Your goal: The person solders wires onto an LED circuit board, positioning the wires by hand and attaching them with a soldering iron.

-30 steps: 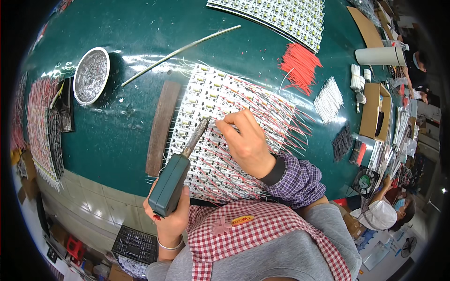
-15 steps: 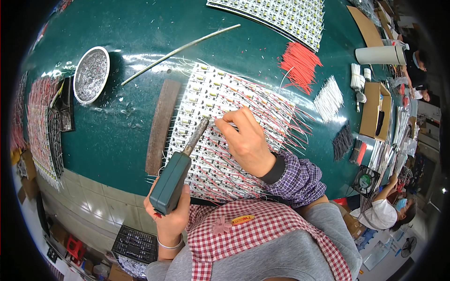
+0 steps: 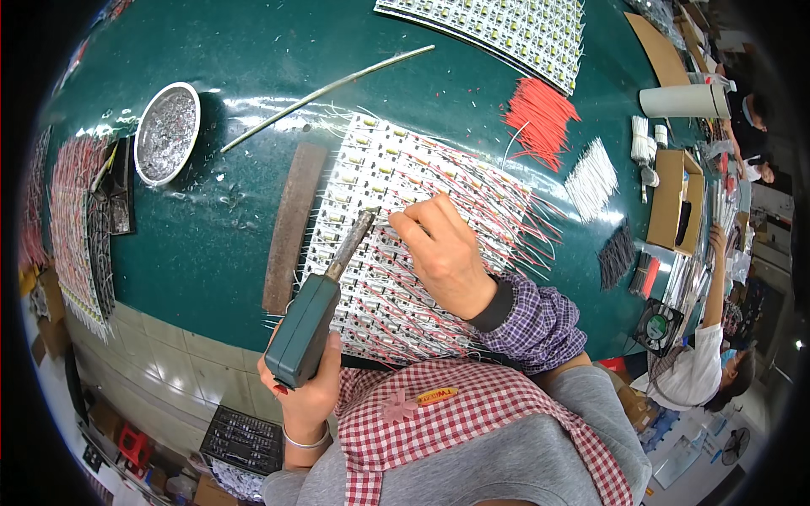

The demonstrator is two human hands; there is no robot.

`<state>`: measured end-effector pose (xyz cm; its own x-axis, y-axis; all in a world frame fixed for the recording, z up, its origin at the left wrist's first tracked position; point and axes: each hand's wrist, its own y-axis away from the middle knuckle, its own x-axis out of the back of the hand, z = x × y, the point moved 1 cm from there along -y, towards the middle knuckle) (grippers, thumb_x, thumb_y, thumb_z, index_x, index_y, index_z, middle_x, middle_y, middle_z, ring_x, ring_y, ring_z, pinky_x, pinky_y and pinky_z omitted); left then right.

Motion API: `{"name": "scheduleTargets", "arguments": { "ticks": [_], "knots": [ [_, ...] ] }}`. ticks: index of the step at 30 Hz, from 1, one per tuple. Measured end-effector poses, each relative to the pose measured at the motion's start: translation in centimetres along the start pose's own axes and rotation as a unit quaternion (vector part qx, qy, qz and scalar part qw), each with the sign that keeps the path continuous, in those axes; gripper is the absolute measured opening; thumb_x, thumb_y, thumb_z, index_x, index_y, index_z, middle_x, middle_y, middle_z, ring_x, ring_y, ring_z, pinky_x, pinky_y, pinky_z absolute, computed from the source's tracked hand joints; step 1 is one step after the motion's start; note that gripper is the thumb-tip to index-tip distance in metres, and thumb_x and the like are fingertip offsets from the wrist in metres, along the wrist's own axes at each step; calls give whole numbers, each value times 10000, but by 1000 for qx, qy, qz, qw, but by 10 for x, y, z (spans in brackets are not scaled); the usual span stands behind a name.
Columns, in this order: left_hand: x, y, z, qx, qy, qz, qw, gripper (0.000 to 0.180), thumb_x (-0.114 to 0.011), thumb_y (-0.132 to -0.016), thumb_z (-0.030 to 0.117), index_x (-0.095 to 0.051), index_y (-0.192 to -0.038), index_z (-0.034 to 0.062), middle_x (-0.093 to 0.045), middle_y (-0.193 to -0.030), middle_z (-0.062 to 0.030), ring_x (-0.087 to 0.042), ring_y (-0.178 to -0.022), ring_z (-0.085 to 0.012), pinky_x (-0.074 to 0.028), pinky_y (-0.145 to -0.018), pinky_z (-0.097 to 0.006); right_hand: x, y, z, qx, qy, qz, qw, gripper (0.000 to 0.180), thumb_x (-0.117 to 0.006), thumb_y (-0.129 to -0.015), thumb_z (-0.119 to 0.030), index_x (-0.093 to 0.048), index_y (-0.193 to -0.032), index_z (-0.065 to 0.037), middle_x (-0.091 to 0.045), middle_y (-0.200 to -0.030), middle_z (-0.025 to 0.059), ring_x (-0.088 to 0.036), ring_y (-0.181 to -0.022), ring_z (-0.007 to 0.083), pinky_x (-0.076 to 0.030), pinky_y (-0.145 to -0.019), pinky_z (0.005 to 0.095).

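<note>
My left hand [image 3: 310, 371] is wrapped round the green body of a soldering gun [image 3: 308, 329]. Its long metal tip points up and to the right, ending just over a white panel of small circuit boards [image 3: 359, 169]. Close to that tip, my right hand [image 3: 447, 253] is closed in a pinch above the same panel. What its fingertips hold is too small to make out. Red and white wires [image 3: 498, 198] fan out over the panel's right and lower parts, and the right hand covers some of them.
A brown bar [image 3: 293, 228] lies along the panel's left edge, with a bowl of metallic bits [image 3: 167, 135] farther left. Red wires [image 3: 540, 122], white wires [image 3: 592, 179] and black wires [image 3: 616, 253] lie to the right. More panels [image 3: 498, 34] sit at the back. A co-worker [image 3: 696, 367] is at the right.
The soldering gun's tip has shifted very slightly left, while my right hand keeps its pinch in nearly the same place. At the right, the co-worker's arm has reached farther up over the table.
</note>
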<state>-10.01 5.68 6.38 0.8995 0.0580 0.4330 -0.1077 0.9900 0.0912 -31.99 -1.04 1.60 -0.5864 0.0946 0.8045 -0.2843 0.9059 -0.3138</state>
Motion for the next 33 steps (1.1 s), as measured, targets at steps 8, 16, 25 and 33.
{"name": "scheduleTargets", "arguments": {
  "ticks": [8,16,25,33],
  "knots": [
    [-2,1,-4,-10,18,2,1000,217,-759,-752,-26,-680,-948,-78,-703,-842,-104,-668,-688,-158,-520,-612,-279,0,-2,-2,2,7,-9,1000,320,-612,-733,3,-625,-1052,8,-534,-927,92,-532,-888,245,-496,-722,326],
    [-4,-2,-3,2,36,-10,999,201,-749,-764,-26,-676,-947,-70,-693,-840,-101,-665,-686,-160,-509,-612,-279,3,-5,-3,-4,14,-17,1000,300,-604,-733,7,-633,-1032,3,-521,-905,88,-523,-866,242,-489,-703,324],
    [-2,-1,-2,-6,14,9,1000,230,-760,-754,-16,-681,-962,-76,-703,-849,-113,-677,-693,-171,-523,-619,-281,2,-5,-3,-13,2,-7,1000,291,-605,-733,14,-637,-1021,-6,-521,-903,87,-526,-853,244,-488,-684,330],
    [-1,1,-5,2,21,3,1000,228,-763,-749,-21,-684,-955,-79,-707,-844,-118,-681,-691,-177,-526,-613,-284,2,-4,-1,-13,0,-11,1000,301,-607,-731,28,-642,-1027,-14,-527,-903,85,-526,-848,244,-489,-679,332]
  ]
}}
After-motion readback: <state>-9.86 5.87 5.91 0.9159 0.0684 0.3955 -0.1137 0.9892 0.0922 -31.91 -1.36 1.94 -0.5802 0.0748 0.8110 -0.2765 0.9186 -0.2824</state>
